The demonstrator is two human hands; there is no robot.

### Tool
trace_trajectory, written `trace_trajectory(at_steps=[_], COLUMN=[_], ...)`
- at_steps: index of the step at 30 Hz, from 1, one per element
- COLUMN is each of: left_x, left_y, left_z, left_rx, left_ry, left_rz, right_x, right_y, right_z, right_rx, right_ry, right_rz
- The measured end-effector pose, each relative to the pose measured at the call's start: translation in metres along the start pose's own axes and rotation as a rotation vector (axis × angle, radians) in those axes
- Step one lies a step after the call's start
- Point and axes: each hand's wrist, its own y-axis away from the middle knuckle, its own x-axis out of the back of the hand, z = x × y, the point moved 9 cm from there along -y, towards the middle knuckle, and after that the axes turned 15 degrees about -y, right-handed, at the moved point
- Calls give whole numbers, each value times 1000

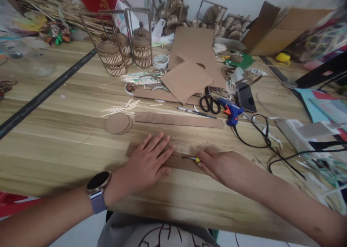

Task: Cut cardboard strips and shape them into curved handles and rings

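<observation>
My left hand [150,160] lies flat, fingers spread, on a brown cardboard strip [179,164] near the table's front edge. In my right hand [219,164] is a yellow utility knife [197,160], its blade pointing left over the strip's right part. Most of the knife's handle is hidden in my fingers. Beyond the hands lies another cardboard strip [176,120]. Two overlapping cardboard discs [117,123] are to its left, with thin wooden sticks [121,107] behind them.
A pen [196,112], black scissors [210,102] and a blue glue gun [231,111] with a black cord lie past the far strip. Lantern-like stick models [142,48] stand at the back left. Cardboard sheets [192,41] and an open box [282,30] are farther back.
</observation>
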Motion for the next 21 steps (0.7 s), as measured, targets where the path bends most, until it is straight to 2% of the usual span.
trace_trajectory(at_steps=[11,17,21], left_x=[2,1,-1], left_y=[-1,-1,-1], left_z=[-2,-3,-3], left_rx=[38,73,89], left_ry=[45,56,70], left_rz=[9,24,10], right_x=[-3,-12,-16], right_y=[-3,-8,-8], right_z=[0,-2,-2], right_rx=[-4,-115,-181], right_ry=[92,224,222], right_rz=[-70,-183,-268])
